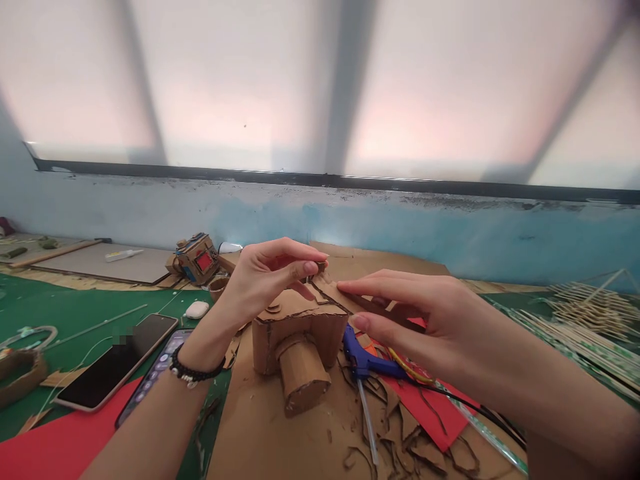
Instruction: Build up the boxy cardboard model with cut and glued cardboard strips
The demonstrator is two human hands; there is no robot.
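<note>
A cardboard model camera (300,327) with a round lens tube (305,377) pointing toward me stands on a brown cardboard sheet (265,443). My left hand (273,277) is above its top, thumb and forefinger pinched on the far end of a cardboard strip (327,288). From there the strip slants toward my right hand (415,310), whose thumb and fingers are closed on its near part. The strip lies close over the model's right top edge; whether it touches is unclear. Just below my right hand lies a blue glue gun (367,360) with a clear glue stick.
Cardboard scraps (400,433) and red paper (440,427) lie at the right front. Two phones (120,360) and a white earbud case (197,309) are on the left. Another cardboard model (197,260) stands behind. Wooden skewers (595,307) are stacked at the far right.
</note>
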